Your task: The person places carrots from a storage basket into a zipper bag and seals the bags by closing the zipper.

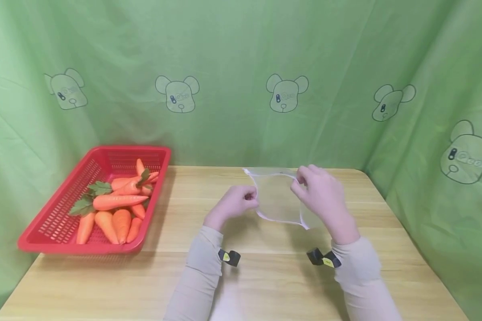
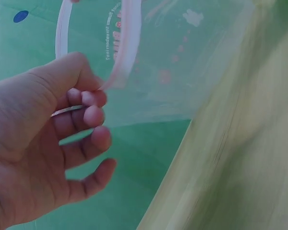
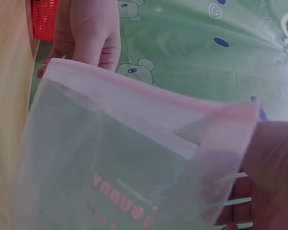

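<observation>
A clear plastic bag point(image 1: 279, 198) with a pale pink rim spans the gap between both hands, its mouth spread wide. My left hand point(image 1: 234, 203) pinches the rim on the left side; in the left wrist view thumb and forefinger meet on it while the other fingers curl loosely. My right hand point(image 1: 323, 194) grips the opposite side near the top, its fingertips partly hidden behind the see-through film in the right wrist view. Pink lettering and small prints mark the bag's film point(image 3: 96, 158).
A red plastic basket point(image 1: 30, 244) stands on the left of the wooden table point(image 1: 265, 285), holding several orange carrots point(image 1: 118, 202), some with green leaves. Green curtains point(image 1: 233, 53) with printed bear heads hang behind and at the sides.
</observation>
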A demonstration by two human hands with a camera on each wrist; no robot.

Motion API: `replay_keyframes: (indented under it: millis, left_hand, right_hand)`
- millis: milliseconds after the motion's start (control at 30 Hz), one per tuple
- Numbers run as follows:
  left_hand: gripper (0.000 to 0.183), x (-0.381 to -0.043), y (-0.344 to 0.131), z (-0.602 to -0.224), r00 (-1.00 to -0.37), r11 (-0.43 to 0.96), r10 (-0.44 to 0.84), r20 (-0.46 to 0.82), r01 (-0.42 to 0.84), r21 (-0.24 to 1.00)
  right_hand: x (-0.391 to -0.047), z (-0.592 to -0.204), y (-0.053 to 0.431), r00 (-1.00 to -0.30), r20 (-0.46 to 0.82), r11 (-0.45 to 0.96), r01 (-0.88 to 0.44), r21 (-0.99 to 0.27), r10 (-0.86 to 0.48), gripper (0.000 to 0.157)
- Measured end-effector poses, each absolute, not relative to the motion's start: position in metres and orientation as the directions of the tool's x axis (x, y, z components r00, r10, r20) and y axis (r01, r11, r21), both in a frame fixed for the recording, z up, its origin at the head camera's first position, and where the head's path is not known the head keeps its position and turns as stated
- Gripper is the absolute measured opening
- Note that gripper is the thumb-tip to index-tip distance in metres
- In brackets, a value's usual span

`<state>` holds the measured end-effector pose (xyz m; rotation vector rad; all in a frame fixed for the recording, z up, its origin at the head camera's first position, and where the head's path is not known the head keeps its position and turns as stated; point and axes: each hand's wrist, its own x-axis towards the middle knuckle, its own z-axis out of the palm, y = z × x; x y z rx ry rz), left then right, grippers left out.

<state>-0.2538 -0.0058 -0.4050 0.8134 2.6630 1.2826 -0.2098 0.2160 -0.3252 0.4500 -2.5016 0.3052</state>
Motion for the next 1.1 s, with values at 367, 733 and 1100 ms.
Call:
replay_keyframes:
  millis: [367,733,1100]
  left_hand:
    - [0.014,-0.259,-0.01,-0.41,-0.984,0.621,0.059,0.17,0.17,0.765]
    - [0.017,-0.262,-0.011,-0.409,-0.989,0.604,-0.047,0.142,0.085,0.793]
    - [0.017,-0.257,-0.006,-0.404,-0.984,0.725,0.004,0.177,0.125,0.677]
  right_hand:
    - [-0.225,-0.344,0.204,-0.602,0.775,0.867,-0.475,-0.152,-0.194,0.012]
    - [-0.23,-0.347,0.185,-0.57,0.797,0.859,-0.493,-0.139,-0.199,0.007]
    - [-0.231,-0.353,0.18,-0.58,0.799,0.854,-0.487,-0.185,-0.157,0.009]
